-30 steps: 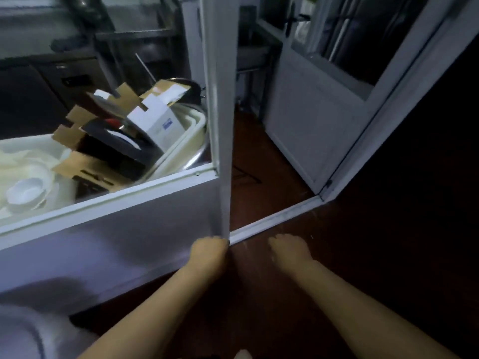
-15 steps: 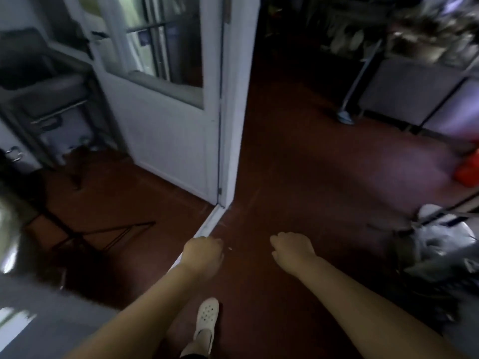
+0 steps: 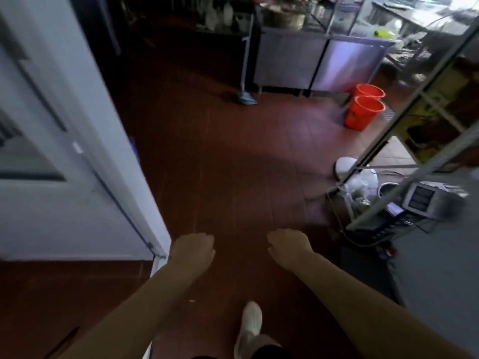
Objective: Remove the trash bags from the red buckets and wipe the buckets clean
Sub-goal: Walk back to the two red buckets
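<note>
Left hand (image 3: pixel 193 248): fingers curled into a loose fist, holding nothing, held out over the floor (image 3: pixel 220 164) by the door (image 3: pixel 77 156) edge.
Right hand (image 3: pixel 289 246): likewise curled, empty, level with the left.
Buckets (image 3: pixel 364 112): two, red, touching, upright at the floor's far right, between the cabinet (image 3: pixel 318 63) and rack (image 3: pixel 425 117); well apart from both hands.
Mop (image 3: pixel 246 71): leaning against the cabinet.
Shoe (image 3: pixel 248 325): white, on the floor's near edge.
</note>
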Available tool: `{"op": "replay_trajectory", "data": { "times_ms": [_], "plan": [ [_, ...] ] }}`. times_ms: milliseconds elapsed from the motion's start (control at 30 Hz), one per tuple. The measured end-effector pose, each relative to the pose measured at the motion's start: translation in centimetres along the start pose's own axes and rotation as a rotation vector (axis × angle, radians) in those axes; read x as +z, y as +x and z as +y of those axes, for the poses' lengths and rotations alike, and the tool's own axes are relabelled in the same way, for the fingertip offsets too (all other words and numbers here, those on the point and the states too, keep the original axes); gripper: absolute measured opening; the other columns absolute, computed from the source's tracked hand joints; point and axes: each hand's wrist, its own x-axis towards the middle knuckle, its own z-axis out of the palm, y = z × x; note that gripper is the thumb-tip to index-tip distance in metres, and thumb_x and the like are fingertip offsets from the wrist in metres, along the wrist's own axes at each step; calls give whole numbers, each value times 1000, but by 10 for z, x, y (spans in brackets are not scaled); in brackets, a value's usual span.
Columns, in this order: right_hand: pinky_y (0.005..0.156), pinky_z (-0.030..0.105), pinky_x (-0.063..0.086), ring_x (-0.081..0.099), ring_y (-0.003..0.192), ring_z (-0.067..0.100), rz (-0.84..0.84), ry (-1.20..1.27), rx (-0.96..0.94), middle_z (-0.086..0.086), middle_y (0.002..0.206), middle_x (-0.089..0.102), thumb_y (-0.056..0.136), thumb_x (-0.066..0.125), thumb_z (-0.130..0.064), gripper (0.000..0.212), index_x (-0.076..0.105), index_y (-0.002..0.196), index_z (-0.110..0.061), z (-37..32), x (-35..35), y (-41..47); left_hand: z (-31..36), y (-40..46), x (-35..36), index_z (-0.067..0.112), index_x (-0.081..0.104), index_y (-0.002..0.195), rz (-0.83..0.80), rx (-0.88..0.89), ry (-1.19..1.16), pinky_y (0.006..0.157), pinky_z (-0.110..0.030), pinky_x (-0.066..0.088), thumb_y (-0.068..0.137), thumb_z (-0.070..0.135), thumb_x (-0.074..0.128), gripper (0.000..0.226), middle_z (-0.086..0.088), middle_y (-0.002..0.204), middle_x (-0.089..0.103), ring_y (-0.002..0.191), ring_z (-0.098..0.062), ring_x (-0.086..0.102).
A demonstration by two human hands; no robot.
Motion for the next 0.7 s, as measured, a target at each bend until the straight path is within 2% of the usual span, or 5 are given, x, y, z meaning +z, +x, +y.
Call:
{"op": "replay_trajectory", "data": {
  "times_ms": [133, 267, 400, 533, 700],
  "plan": [
    [80, 32, 44, 57, 107, 25, 6, 9, 61, 5, 118, 59, 95, 45, -32, 26, 55, 115, -17, 55, -7, 70, 9, 101, -17, 17, 59, 101, 18, 81, 9, 77, -33, 45, 92, 34, 47, 23, -2, 104, 64, 96, -23, 61],
    [72, 30, 42, 60, 103, 24, 36, 39, 104, 3, 112, 63, 94, 44, -29, 23, 58, 108, -17, 123, -24, 154, 21, 210, -44, 18, 58, 100, 21, 80, 29, 73, -32, 45, 94, 35, 47, 22, 1, 103, 64, 96, -20, 62],
    [67, 29, 40, 63, 99, 25, 56, 45, 105, 3, 108, 66, 95, 42, -23, 24, 63, 107, -19, 188, -59, 233, 38, 309, -82, 17, 58, 97, 22, 74, 31, 65, -27, 37, 95, 35, 46, 22, 2, 99, 64, 91, -18, 62],
    [78, 35, 48, 62, 105, 26, 41, 38, 99, 4, 113, 65, 92, 45, -12, 30, 59, 118, -20, 240, -97, 303, 47, 394, -112, 18, 59, 96, 25, 74, 7, 68, -27, 40, 94, 34, 46, 21, 3, 96, 64, 88, -17, 61],
    [79, 34, 48, 61, 106, 26, 40, 46, 94, 3, 114, 64, 90, 49, -18, 24, 59, 112, -19, 297, -129, 397, 45, 515, -139, 18, 59, 100, 16, 89, 19, 73, -30, 43, 94, 35, 45, 22, 2, 101, 64, 94, -18, 61]
  ]
}}
